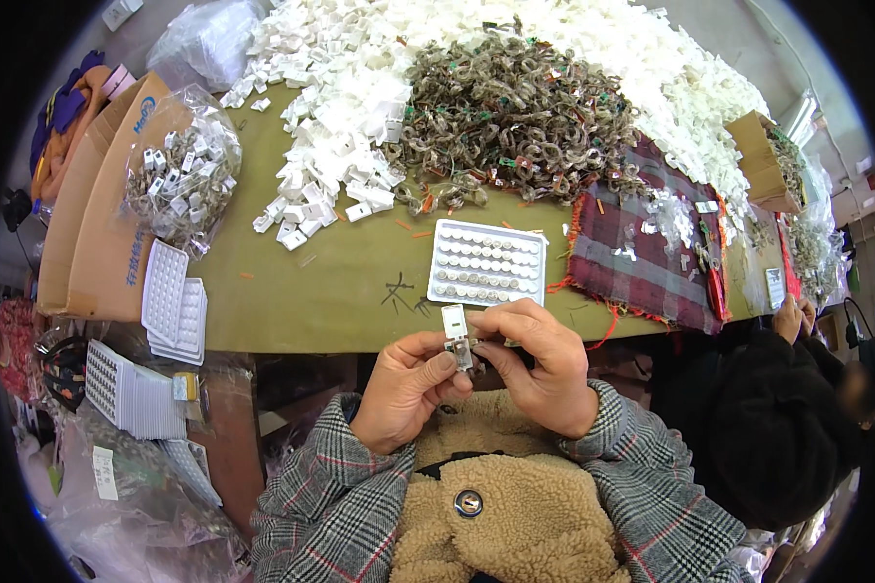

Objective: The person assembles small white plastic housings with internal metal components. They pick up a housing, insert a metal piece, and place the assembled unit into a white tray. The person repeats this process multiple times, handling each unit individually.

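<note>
Close in front of my body, my left hand (404,383) pinches a small white plastic housing (453,319) between thumb and fingers. A lid-like white part stands up from it, and a greyish, shiny section shows lower down. From the right, my right hand (546,367) has its thumb and forefinger closed against the lower section. Whatever those fingertips hold, if anything, is too small to make out. Just beyond my hands, a white tray (496,231) lies on the table, with rows of small round pieces in its pockets.
Across the green table (350,291) lie a heap of white housings (345,126) and a pile of coiled, greyish cables (515,112). A plaid cloth (603,238) lies right. Left are a carton (97,214), a filled bag (199,146) and stacked trays (180,316). A co-worker (778,428) sits right.
</note>
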`<act>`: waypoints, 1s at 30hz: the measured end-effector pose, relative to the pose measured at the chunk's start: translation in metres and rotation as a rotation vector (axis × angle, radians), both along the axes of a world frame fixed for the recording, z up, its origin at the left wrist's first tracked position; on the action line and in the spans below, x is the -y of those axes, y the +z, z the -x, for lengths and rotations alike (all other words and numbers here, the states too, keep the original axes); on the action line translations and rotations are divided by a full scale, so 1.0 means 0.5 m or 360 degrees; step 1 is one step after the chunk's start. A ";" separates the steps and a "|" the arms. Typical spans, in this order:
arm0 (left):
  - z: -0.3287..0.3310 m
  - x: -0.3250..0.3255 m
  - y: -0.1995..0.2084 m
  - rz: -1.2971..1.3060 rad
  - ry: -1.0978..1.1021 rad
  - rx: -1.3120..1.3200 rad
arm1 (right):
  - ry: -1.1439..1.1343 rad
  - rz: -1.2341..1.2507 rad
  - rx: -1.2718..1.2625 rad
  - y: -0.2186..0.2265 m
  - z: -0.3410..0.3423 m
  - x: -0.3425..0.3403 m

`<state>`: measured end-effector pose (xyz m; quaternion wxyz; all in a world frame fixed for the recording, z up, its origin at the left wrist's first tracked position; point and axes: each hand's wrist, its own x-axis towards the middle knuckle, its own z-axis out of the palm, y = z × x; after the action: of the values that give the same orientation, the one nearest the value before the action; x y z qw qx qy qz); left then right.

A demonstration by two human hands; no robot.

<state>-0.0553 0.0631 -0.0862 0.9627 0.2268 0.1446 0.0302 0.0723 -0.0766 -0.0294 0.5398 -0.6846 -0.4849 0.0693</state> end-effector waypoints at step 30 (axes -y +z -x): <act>-0.027 -0.003 0.022 -0.0464 0.0072 -0.0273 | -0.0673 0.0138 0.0152 -0.070 -0.077 0.047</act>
<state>-0.0419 0.0644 -0.0750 0.9028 0.3624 0.2253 0.0531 0.1108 -0.1000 -0.0645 0.4889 -0.7961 -0.3522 -0.0573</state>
